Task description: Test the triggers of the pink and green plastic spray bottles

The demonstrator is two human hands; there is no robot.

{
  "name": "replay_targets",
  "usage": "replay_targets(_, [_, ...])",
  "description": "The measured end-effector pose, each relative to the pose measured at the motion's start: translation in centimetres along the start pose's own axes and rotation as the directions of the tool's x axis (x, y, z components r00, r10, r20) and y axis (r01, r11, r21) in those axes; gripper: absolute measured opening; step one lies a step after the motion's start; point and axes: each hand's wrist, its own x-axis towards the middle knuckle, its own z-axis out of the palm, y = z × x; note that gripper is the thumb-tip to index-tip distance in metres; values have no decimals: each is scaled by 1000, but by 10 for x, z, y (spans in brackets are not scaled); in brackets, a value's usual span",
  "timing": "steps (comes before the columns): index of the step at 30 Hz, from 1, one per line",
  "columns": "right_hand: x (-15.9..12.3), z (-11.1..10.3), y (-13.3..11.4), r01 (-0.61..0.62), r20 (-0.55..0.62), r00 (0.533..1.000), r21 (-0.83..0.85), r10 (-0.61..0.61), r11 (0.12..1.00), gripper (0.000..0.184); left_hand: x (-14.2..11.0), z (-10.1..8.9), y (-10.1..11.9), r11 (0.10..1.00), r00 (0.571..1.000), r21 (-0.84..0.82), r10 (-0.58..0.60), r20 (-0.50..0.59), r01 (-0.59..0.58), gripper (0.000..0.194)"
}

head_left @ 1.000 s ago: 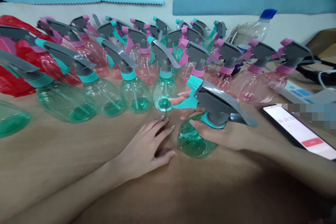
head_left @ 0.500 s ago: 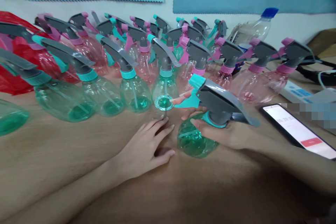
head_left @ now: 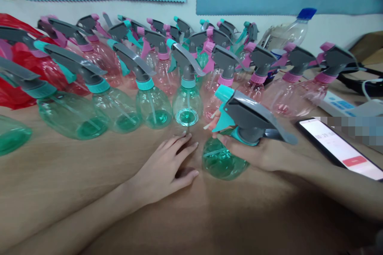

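My right hand (head_left: 260, 153) is wrapped round the neck of a green spray bottle (head_left: 223, 163) that has a grey head and a turquoise nozzle and trigger. A finger presses the trigger (head_left: 224, 121), which is pulled in toward the neck. The bottle leans, with its nozzle toward the left and away from me. Flat on the table, my left hand (head_left: 167, 163) rests with fingers spread, left of the held bottle and apart from it. Just beyond its fingertips stands another green spray bottle (head_left: 188, 105), beside a similar green spray bottle (head_left: 154, 105).
Several pink spray bottles (head_left: 285, 95) stand in rows behind the green ones. A red plastic bag (head_left: 26, 71) lies at far left. On the right are a phone (head_left: 338, 147) with a lit timer, a power strip (head_left: 344, 105) and a clear bottle with a blue cap (head_left: 306, 14).
My right hand's finger has drawn the turquoise trigger back toward the bottle's neck. The left hand stays where it was, spread on the table.
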Motion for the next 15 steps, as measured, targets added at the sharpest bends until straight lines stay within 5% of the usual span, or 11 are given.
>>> replay_targets(8, [4,1,0,3,126,992,166,-24,986,29,1,0,1,1000,1000,-8,3,-4,-3,59])
replay_targets(15, [2,4,2,6,122,992,135,-23,991,32,0,0,1,1000,1000,-6,2,-2,-2,58])
